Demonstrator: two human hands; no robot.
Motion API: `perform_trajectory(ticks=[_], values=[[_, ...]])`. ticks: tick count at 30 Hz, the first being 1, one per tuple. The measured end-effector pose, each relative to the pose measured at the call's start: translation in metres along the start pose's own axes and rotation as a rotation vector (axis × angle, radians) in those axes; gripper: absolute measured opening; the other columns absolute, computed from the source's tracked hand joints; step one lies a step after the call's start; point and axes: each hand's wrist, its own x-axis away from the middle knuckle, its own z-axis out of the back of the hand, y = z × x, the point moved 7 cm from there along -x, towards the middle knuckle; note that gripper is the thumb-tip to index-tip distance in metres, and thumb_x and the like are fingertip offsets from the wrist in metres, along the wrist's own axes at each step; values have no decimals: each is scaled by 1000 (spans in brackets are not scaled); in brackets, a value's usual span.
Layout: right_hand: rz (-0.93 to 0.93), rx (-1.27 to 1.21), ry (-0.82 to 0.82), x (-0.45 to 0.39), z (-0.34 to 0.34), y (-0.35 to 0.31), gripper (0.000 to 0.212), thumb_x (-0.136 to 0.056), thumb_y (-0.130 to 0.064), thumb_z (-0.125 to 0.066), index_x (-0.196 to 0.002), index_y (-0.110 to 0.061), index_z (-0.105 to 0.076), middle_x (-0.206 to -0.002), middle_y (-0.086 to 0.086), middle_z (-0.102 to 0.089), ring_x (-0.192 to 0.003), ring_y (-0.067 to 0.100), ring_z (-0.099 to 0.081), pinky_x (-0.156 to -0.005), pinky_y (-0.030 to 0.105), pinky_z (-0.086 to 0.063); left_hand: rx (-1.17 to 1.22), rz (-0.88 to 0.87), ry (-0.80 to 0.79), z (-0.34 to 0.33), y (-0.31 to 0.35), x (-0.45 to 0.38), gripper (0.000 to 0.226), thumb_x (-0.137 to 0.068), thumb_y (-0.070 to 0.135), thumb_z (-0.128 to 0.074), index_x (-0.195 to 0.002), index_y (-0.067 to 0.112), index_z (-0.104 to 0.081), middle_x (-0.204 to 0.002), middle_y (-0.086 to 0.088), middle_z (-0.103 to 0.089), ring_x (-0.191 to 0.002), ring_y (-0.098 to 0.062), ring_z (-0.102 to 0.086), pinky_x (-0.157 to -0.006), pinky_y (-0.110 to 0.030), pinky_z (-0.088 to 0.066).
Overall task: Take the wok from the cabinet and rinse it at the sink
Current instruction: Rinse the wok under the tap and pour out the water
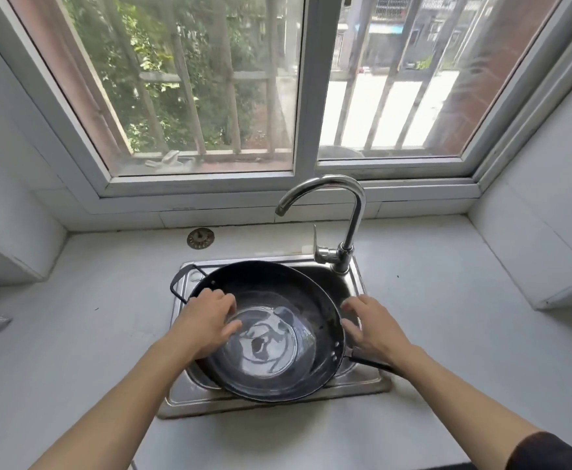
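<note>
A black wok (298, 307) lies across the small steel sink (355, 385), with shallow water pooled in its bottom. It has a loop handle at the far left and another handle at the right near my wrist. My left hand (206, 320) rests inside the wok on its left wall, fingers spread and reaching toward the water. Just outside the wok's right rim, my right hand (369, 325) hovers over the sink with relaxed fingers, holding nothing. The chrome faucet (352, 215) arches over the back of the sink, and no water runs from its spout.
A white countertop (91, 334) surrounds the sink. A round metal drain strainer (200, 238) lies on the counter behind the sink, to its left. A window with bars fills the wall behind. White cabinets stand at both sides. Grey cloth shows at the left edge.
</note>
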Motion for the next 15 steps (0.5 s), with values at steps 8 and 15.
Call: perform_trajectory(ticks=[8, 15], values=[[-19, -24, 163, -62, 21, -42, 51, -90, -24, -61, -139, -25, -46, -132, 2, -47, -121, 19, -46, -103, 32, -43, 123, -53, 99, 2, -13, -20, 20, -93, 48, -55, -100, 31, -50, -98, 10, -49, -94, -13, -45, -84, -31, -43], [11, 176, 52, -134, -9, -38, 72, -81, -5, -68, -144, -21, -36, -147, 19, -30, -133, 34, -34, -106, 41, -37, 188, -36, 167, -4, -22, -34, 19, -90, 42, -61, -100, 26, -56, -99, 10, -53, -95, -14, -48, -85, -32, -45]])
